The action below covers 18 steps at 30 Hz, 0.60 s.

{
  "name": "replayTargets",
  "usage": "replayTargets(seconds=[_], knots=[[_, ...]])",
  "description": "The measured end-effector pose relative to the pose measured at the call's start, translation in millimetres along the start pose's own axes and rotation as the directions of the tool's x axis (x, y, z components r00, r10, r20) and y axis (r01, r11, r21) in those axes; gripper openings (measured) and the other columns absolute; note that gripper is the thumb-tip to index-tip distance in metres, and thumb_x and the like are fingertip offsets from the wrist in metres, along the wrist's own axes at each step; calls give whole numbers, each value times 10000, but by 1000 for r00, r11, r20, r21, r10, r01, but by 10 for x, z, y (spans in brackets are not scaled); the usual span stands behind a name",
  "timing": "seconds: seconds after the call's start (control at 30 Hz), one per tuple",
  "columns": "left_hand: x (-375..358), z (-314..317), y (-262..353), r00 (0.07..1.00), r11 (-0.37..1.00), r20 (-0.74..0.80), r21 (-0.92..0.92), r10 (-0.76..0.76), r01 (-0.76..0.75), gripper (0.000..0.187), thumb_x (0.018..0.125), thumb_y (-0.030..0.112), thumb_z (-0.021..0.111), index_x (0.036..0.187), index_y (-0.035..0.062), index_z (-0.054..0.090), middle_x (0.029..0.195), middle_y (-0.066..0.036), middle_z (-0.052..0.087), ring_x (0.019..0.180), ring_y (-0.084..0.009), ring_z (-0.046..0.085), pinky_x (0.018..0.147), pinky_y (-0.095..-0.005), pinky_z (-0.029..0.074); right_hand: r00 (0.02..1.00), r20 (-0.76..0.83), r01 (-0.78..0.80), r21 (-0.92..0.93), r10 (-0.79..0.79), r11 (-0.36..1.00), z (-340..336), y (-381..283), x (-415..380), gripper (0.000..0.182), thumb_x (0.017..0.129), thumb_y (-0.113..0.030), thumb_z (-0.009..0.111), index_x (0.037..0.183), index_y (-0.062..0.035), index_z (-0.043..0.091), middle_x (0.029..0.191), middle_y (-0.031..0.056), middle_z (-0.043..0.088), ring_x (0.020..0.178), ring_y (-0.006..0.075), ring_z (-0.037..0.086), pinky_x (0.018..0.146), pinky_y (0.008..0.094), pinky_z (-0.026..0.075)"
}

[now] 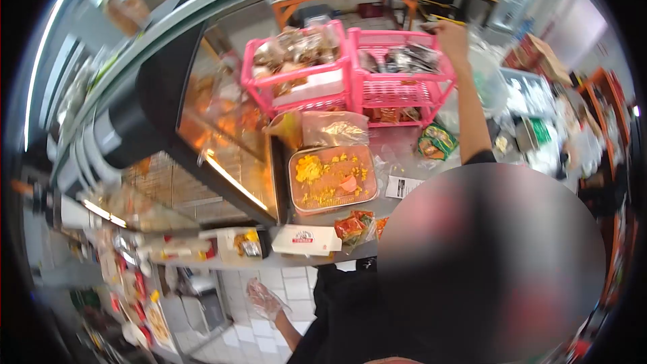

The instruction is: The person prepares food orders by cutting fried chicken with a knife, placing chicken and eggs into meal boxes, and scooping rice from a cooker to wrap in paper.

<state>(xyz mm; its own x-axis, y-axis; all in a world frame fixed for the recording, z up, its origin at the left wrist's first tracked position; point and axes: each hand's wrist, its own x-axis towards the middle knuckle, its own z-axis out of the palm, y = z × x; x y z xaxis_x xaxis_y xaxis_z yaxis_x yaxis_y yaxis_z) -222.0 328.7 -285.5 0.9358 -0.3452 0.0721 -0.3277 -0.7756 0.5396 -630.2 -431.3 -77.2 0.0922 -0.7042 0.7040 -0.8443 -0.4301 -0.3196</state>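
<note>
My left hand (265,299), in a clear plastic glove, hangs low on the left over the tiled floor. Its fingers look loosely extended and hold nothing. At the far end of the counter, my right hand (450,31) reaches to the top corner of a pink rack (404,93) with dark packets (412,59) in it. Those fingers are bent together; what they grip is too small to tell. Between the arms lies a tray (331,207) with yellow pieces of food (310,169) and an orange-pink piece (348,183).
A lit glass display case (229,128) stands left of the tray. A second pink rack (296,91) holds bagged goods. Nearer are a white box (306,240), red-orange food packets (356,226) and a green packet (437,141). A large blur covers the lower right.
</note>
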Motion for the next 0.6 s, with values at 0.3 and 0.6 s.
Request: replayTargets(seconds=[0.3,0.6], knots=[[-290,-16,706,999,826,42,-562,-21,42,462,954,469,579,1188,79,656,1027,-71,701,895,-197,657,808,-345,510,728,466,-408,884,-503,229,-555,-2852,-2439,141,930,-78,565,1008,-11,662,1028,123,708,974,235,666,864,364,515],[25,-794,1172,951,854,273,-520,142,22,266,892,270,712,1062,66,693,891,-55,686,807,-178,637,753,-314,508,436,643,-582,735,-630,348,-926,-4577,-4007,221,889,-124,718,1051,14,658,947,104,689,817,162,658,696,285,523]])
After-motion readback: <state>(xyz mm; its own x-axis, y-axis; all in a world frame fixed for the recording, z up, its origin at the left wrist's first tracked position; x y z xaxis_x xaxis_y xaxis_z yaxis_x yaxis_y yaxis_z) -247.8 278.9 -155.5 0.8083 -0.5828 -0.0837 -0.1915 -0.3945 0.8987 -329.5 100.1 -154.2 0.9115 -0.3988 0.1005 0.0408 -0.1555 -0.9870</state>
